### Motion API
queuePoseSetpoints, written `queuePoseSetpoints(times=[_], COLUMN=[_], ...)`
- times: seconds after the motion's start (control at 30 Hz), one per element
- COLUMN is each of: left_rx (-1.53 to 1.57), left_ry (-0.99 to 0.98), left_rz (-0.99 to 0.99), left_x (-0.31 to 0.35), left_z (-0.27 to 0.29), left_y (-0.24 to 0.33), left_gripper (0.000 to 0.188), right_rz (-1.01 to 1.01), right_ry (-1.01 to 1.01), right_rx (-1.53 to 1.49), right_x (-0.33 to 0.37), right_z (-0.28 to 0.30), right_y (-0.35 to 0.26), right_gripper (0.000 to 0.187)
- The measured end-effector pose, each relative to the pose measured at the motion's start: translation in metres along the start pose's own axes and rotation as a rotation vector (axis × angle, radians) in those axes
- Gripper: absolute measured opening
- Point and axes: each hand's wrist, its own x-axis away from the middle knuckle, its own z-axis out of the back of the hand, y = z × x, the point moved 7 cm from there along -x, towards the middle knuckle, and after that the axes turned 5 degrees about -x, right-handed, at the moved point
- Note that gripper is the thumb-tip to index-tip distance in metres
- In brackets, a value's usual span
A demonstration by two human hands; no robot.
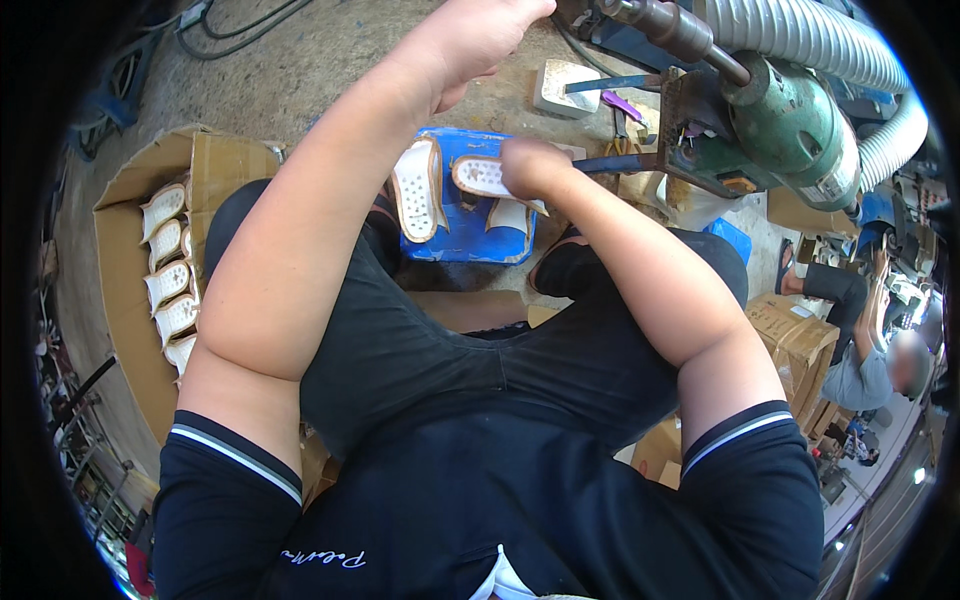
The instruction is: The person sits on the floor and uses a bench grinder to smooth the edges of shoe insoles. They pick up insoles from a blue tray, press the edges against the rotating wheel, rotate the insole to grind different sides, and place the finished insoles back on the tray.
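My right hand (pixel 530 165) is closed over one end of a white slipper (pixel 478 175) with a dotted, tan-edged footbed, held just above a blue plastic box (pixel 468 248). Its fingertips are hidden behind the back of the hand. Left of it, a matching slipper (pixel 417 190) lies on the box, and part of another white slipper piece (pixel 510 214) shows under my right hand. My left hand (pixel 480 45) is raised at the top edge, its fingers curled and partly cut off by the frame; what they hold cannot be made out.
At upper right, a green motor tool (pixel 795 130) with a metal spindle stands beside a ribbed grey hose (pixel 800 35). Near it lie a white block (pixel 566 88) and purple-handled cutter (pixel 622 105). A cardboard box (pixel 140 260) at left holds several slippers. Another person (pixel 860 370) sits at far right.
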Motion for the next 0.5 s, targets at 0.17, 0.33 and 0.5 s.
queuePoseSetpoints(times=[0.17, 0.33, 0.5], left_rx=[-0.422, -0.428, -0.514], left_ry=[0.068, 0.073, 0.083], left_rz=[-0.479, -0.267, -0.291], left_x=[-0.002, -0.001, 0.013], left_z=[0.0, -0.008, -0.009], left_y=[0.032, 0.024, 0.029], left_gripper=[0.044, 0.046, 0.049], right_rz=[-0.192, -0.227, 0.015], right_ry=[-0.146, -0.351, -0.061], right_rx=[-0.763, -0.924, -0.245], right_x=[-0.014, 0.017, 0.008], right_z=[-0.026, -0.05, -0.016], right_y=[0.025, 0.004, 0.002], right_gripper=[0.038, 0.056, 0.054])
